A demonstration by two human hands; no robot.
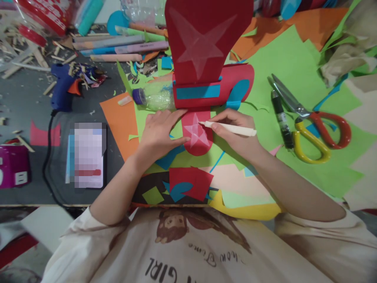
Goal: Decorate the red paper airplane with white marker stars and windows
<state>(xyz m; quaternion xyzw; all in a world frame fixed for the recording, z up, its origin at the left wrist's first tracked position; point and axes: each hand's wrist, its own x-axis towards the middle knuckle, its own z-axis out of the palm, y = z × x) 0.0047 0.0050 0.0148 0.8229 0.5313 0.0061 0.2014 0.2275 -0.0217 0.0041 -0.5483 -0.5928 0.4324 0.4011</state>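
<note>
In my right hand is a white marker, its tip on a pale star drawn on the rounded red paper flap. My left hand lies spread at the flap's left side, thumb touching its edge. The flap joins a clear plastic bottle with a purple cap, partly wrapped in red paper with a blue strip. Beyond it, a larger red paper wing bears another pale star.
Scissors and a black pen lie at right on green paper. At left are a blue glue gun with its cord, a phone and wood scraps. Several markers lie behind. Paper offcuts line the front edge.
</note>
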